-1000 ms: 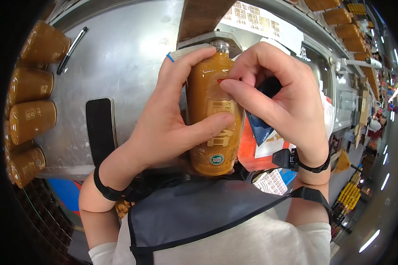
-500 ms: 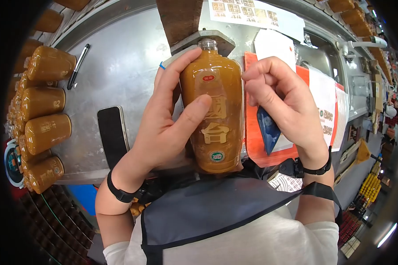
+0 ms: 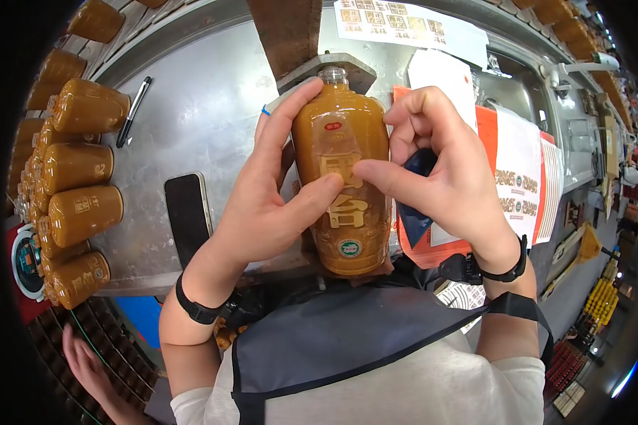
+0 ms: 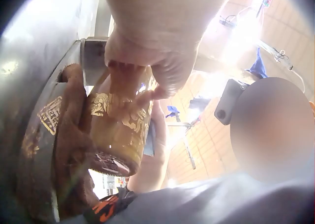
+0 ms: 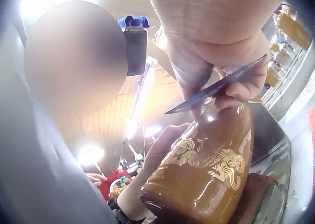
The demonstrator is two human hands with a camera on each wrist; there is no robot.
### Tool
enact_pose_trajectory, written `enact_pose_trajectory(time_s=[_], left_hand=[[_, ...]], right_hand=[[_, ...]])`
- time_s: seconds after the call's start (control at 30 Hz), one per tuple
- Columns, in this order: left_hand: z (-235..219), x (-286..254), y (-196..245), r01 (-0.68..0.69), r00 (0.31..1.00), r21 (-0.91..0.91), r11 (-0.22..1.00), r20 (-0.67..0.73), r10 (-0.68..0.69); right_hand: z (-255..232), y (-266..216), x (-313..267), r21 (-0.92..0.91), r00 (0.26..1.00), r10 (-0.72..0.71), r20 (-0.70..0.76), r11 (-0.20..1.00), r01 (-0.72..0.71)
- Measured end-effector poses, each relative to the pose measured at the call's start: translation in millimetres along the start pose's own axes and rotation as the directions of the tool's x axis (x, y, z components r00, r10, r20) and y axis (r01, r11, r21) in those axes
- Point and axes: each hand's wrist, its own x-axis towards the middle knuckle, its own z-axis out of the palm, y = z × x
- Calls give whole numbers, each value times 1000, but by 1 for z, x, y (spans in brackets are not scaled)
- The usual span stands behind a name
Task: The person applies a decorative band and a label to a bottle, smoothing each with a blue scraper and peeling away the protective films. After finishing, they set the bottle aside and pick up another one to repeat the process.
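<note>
A glossy amber bottle lies with its clear neck pointing away from me, on a metal rest lined with brown padding. Gold characters, a small red oval label and a round green sticker mark its upper face. My left hand grips the left side, fingers toward the neck and thumb over the gold characters. On the right, my right hand has its thumb tip on the upper gold character and its index finger at the bottle's edge. Its other fingers hold a thin, pointed dark-blue piece against the palm.
Left on the metal table lie a black phone and a pen, beside several amber bottles. Orange sheets and white sticker sheets lie on the right, before a sink. Another person's hand shows lower left.
My right hand moved from the red label off to the bottle's right side, then back, its thumb now on the gold characters. My left hand keeps its hold. Another person's hand has appeared lower left.
</note>
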Motion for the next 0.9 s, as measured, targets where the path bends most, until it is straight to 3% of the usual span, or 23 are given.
enact_pose_trajectory(time_s=[0.2, 0.23, 0.3, 0.43, 0.6, 0.9], left_hand=[[-4, 0, -1, -13, 1000, -27, 1000, 28, 14], [-5, 0, -2, -15, 999, -38, 999, 32, 16], [-4, 0, -2, -24, 999, -24, 999, 27, 25], [-7, -1, -2, -23, 998, 12, 1000, 51, 22], [-8, 0, -2, -15, 999, -16, 1000, 40, 15], [-3, 1, -2, -41, 999, 112, 993, 0, 41]], right_hand=[[3, 4, 1, 164, 999, 41, -26, 986, -36], [3, 2, 1, 162, 999, 36, -20, 986, -32], [2, -2, 1, -10, 999, -41, -5, 999, 41], [3, -7, 4, 26, 1000, -2, -4, 1000, 2], [0, -4, 6, 254, 991, 127, 47, 958, -135], [-1, -3, 7, 160, 996, 65, 63, 984, -74]])
